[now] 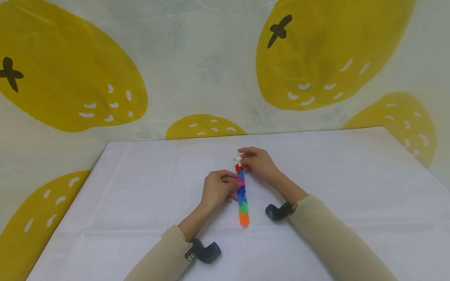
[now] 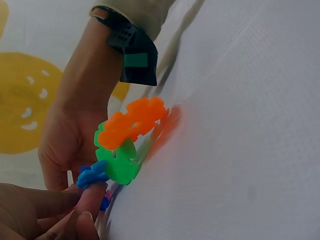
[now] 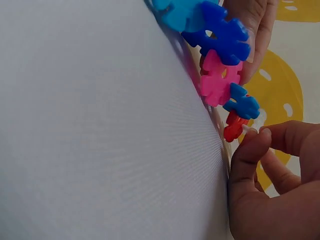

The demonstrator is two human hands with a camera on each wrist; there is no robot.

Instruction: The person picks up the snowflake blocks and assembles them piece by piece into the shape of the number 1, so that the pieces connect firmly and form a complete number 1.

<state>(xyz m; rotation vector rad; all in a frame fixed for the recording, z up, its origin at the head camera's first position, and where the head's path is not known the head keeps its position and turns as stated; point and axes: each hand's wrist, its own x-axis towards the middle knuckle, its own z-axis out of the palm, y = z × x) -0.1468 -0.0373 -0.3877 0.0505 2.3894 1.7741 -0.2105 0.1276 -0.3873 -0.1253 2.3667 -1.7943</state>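
A chain of interlocking plastic snowflake discs (image 1: 243, 199) runs away from the person, low over the white cloth. An orange disc (image 2: 131, 122) forms its near end, followed by a green disc (image 2: 124, 162), blue ones, a pink disc (image 3: 220, 80) and a red disc (image 3: 234, 127). At the far end is a white disc (image 1: 237, 160), which the right hand (image 1: 258, 162) pinches between thumb and fingers beside the red one. From the left side, the left hand (image 1: 216, 189) grips the chain's middle near the pink and dark blue discs; its fingertips partly cover them.
A white cloth (image 1: 140, 203) covers the table, whose far edge meets a hanging sheet (image 1: 197, 70) printed with yellow fruit shapes. Each wrist carries a black camera mount, the left mount (image 1: 207, 251) and the right mount (image 1: 277, 212), on the inner side of the beige sleeves.
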